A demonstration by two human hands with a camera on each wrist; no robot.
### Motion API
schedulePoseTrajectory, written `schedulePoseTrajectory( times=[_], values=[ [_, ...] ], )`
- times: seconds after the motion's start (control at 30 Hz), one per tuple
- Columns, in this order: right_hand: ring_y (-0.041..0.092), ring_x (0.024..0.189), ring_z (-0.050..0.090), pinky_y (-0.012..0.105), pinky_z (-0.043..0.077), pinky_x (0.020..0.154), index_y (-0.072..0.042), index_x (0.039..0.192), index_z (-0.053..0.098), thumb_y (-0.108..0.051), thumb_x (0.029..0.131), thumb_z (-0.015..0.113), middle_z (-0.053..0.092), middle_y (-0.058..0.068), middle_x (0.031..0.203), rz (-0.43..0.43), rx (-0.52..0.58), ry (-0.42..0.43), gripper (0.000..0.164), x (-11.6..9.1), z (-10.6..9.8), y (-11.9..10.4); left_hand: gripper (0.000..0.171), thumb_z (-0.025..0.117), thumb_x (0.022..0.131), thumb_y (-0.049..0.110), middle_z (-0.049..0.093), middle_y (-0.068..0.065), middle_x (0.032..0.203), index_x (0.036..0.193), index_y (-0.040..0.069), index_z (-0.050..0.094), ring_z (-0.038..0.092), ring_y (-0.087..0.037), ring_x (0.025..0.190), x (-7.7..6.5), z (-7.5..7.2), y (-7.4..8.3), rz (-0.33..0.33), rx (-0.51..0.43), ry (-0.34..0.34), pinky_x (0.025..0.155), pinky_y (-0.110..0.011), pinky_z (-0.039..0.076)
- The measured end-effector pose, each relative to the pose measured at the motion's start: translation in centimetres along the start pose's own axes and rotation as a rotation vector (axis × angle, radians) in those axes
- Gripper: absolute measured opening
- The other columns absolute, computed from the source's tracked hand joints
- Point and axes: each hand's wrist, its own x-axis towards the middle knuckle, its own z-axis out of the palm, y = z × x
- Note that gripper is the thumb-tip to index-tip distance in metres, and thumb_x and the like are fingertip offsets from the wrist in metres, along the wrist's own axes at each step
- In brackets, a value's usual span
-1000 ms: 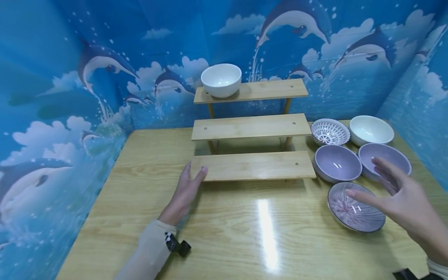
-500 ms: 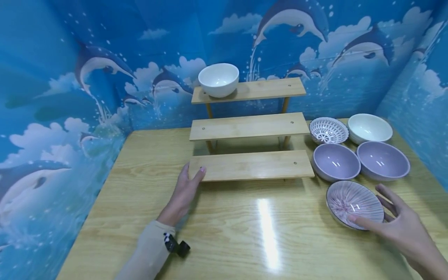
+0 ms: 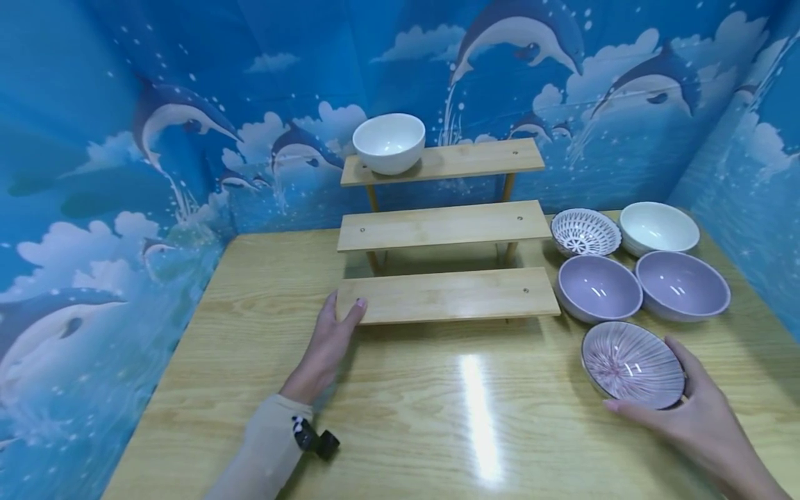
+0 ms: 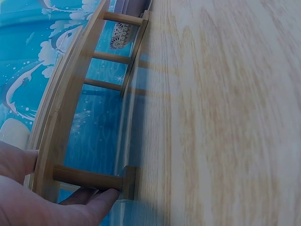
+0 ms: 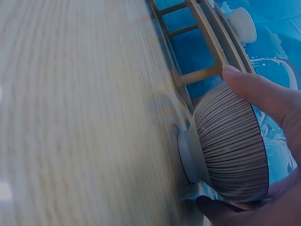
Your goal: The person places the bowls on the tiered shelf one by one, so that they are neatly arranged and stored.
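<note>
My left hand [image 3: 325, 347] grips the left end of the lowest step of a three-tier wooden display stand [image 3: 450, 297]. In the left wrist view its thumb lies over the board and its fingers [image 4: 104, 203] reach under, by a dowel leg [image 4: 87, 178]. At the right, my right hand [image 3: 694, 410] holds a striped purple-and-white bowl [image 3: 634, 364] by its right and near sides. The right wrist view shows the thumb [image 5: 256, 89] along one side of the bowl and the other fingers at the opposite side. The bowl's foot [image 5: 187, 155] is close over the table.
A white bowl [image 3: 389, 142] sits on the top step, at its left. Behind the striped bowl stand two plain purple bowls [image 3: 598, 288], a patterned openwork-look bowl [image 3: 586, 232] and a pale bowl [image 3: 659, 228]. A dolphin-print backdrop [image 3: 300, 69] encloses the wooden table [image 3: 406, 417].
My right hand has come down from above the bowls to the striped bowl and closed around its side. The left hand stays on the stand. The view has shifted slightly.
</note>
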Motion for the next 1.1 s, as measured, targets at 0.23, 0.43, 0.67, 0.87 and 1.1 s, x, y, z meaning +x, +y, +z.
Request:
schedulePoseTrajectory(
  times=[0.23, 0.43, 0.67, 0.87, 1.1],
  values=[
    [0.05, 0.136, 0.028, -0.004, 0.015, 0.088, -0.011, 0.164, 0.005, -0.026, 0.078, 0.089, 0.026, 0.037, 0.155, -0.025, -0.022, 0.049, 0.121, 0.1, 0.4, 0.0, 0.097, 0.056, 0.097, 0.062, 0.001, -0.008, 0.17, 0.164, 0.015, 0.004, 0.001, -0.031, 0.155, -0.1, 0.0, 0.0, 0.003, -0.006, 0.005, 0.124, -0.055, 0.006],
    [0.044, 0.135, 0.032, -0.005, 0.019, 0.084, -0.01, 0.163, 0.01, -0.026, 0.076, 0.091, 0.032, 0.036, 0.153, -0.022, -0.034, 0.07, 0.12, 0.1, 0.5, -0.1, 0.097, 0.056, 0.097, 0.061, 0.001, -0.009, 0.17, 0.164, 0.014, 0.004, 0.001, -0.031, 0.155, 0.0, 0.1, -0.1, 0.003, -0.008, 0.016, 0.124, -0.054, 0.006],
    [0.052, 0.133, 0.032, -0.005, 0.019, 0.084, -0.009, 0.163, 0.008, -0.026, 0.077, 0.091, 0.029, 0.038, 0.154, -0.015, -0.034, 0.055, 0.121, -0.1, 0.5, -0.4, 0.09, 0.055, 0.099, 0.057, 0.011, -0.01, 0.169, 0.164, 0.015, 0.01, 0.007, -0.031, 0.155, 0.0, 0.2, 0.0, 0.035, -0.02, 0.012, 0.124, -0.055, 0.008],
    [0.042, 0.14, 0.031, -0.005, 0.022, 0.082, -0.014, 0.164, 0.005, -0.027, 0.079, 0.09, 0.025, 0.035, 0.158, 0.016, -0.01, 0.033, 0.121, -0.6, 0.2, -1.1, 0.086, 0.056, 0.099, 0.055, 0.017, -0.01, 0.168, 0.163, 0.016, 0.015, 0.012, -0.032, 0.154, -0.1, 0.3, 0.1, 0.048, -0.027, 0.013, 0.124, -0.056, 0.01],
    [-0.015, 0.105, 0.04, 0.0, 0.039, 0.073, -0.016, 0.164, 0.014, -0.017, 0.073, 0.093, 0.039, 0.033, 0.147, -0.075, 0.007, 0.061, 0.12, -0.9, 0.0, -2.7, 0.094, 0.056, 0.098, 0.059, 0.005, -0.01, 0.17, 0.164, 0.014, 0.007, 0.004, -0.032, 0.155, 0.0, 0.2, 0.0, 0.013, -0.014, 0.014, 0.124, -0.055, 0.007]
  ],
)
